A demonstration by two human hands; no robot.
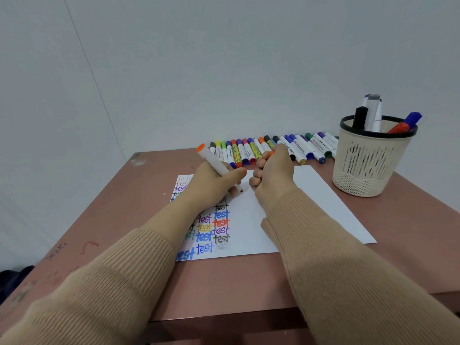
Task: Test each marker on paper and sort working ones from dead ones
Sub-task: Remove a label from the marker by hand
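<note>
The orange marker (214,163) was gripped in the left hand (211,183), fingers curled round its white barrel, orange end tilted up towards the desk's far left corner, dark tip down just above the paper (311,202); the tan sleeves (99,282) crossed the near edge of the desk (224,282); the paper lay mid-desk, its left part filled with the coloured "test" words (214,225); just beside the left hand, the right hand (272,170) was curled tight, pinching a small orange piece (270,153) at its fingertips; along the far edge lay a row of markers (273,148), side by side; at the far right corner stood a beige basket (368,165) holding several upright markers (373,113).
</note>
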